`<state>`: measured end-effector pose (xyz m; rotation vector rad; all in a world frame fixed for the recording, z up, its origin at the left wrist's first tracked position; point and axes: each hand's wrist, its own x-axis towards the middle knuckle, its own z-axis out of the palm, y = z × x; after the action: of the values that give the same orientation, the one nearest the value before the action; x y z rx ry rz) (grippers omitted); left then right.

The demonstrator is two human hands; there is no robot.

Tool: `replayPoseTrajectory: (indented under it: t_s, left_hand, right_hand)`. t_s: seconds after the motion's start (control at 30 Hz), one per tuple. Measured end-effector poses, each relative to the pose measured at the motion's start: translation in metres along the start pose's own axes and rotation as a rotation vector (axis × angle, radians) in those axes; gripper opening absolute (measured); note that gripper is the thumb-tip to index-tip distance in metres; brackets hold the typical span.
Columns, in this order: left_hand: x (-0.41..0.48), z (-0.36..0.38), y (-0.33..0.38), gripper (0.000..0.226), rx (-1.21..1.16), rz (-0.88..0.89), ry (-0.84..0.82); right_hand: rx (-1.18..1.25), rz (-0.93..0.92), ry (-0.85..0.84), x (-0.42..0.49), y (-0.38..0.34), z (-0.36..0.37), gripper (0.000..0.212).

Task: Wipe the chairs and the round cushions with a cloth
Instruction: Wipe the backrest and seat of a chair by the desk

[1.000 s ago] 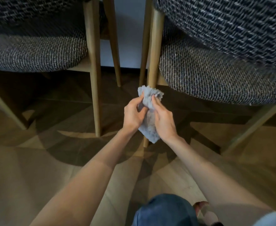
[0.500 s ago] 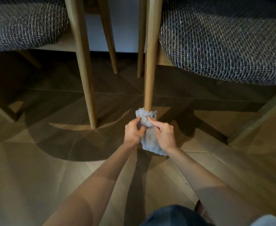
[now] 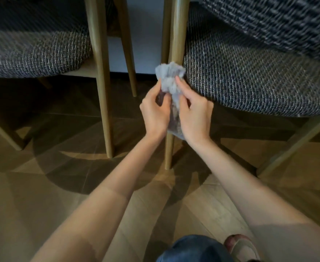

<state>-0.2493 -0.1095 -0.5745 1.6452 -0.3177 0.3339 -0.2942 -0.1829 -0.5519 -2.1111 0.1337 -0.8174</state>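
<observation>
A grey cloth (image 3: 170,76) is wrapped around the front wooden leg (image 3: 169,152) of the right chair, just below its woven seat cushion (image 3: 249,76). My left hand (image 3: 154,112) grips the cloth from the left side of the leg. From the right, my right hand (image 3: 193,110) grips it too, fingers pressing the cloth near the seat's edge. The cloth's top bunches up beside the cushion. The leg section under the cloth is hidden.
A second chair with a woven seat (image 3: 36,53) and wooden legs (image 3: 102,87) stands at the left. The floor (image 3: 42,186) is wood parquet. My blue-clad knee (image 3: 193,250) and a shoe (image 3: 242,246) show at the bottom.
Both hands slid the cloth down the leg to near the floor, then back up to just under the seat.
</observation>
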Motion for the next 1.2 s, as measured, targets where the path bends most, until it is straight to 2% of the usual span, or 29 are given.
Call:
replayPoseTrajectory:
  t_s: [0.17, 0.37, 0.47, 0.57, 0.67, 0.77, 0.9, 1.03, 1.2]
  left_hand:
    - [0.050, -0.002, 0.051, 0.038, -0.054, 0.048, 0.037]
    - [0.070, -0.008, 0.060, 0.039, 0.003, 0.124, -0.031]
    - [0.045, -0.013, 0.034, 0.026, 0.090, 0.044, -0.092]
    - [0.016, -0.020, 0.002, 0.015, 0.152, -0.090, -0.188]
    - [-0.007, -0.025, -0.015, 0.028, 0.162, -0.209, -0.228]
    - [-0.013, -0.028, -0.011, 0.036, 0.160, -0.271, -0.161]
    - [-0.006, -0.037, 0.018, 0.033, 0.239, -0.314, -0.086]
    - [0.001, -0.059, 0.061, 0.031, 0.335, -0.369, -0.097]
    - [0.004, -0.095, 0.143, 0.021, 0.398, -0.399, -0.101]
  right_hand:
    - [-0.069, -0.053, -0.046, 0.057, -0.047, -0.020, 0.042]
    - [-0.044, -0.047, -0.143, 0.066, -0.039, -0.020, 0.049]
    - [-0.015, -0.020, -0.214, 0.039, -0.025, -0.011, 0.048]
    - [0.091, 0.098, -0.337, 0.007, -0.011, -0.001, 0.044]
    - [-0.077, 0.104, -0.354, -0.011, 0.006, -0.004, 0.044]
    - [-0.171, 0.077, -0.298, -0.011, 0.006, -0.009, 0.042]
    - [-0.176, 0.108, -0.308, -0.003, -0.022, -0.012, 0.042]
    - [-0.199, 0.139, -0.381, 0.005, -0.064, -0.025, 0.046]
    - [-0.082, 0.173, -0.457, 0.016, -0.137, -0.056, 0.047]
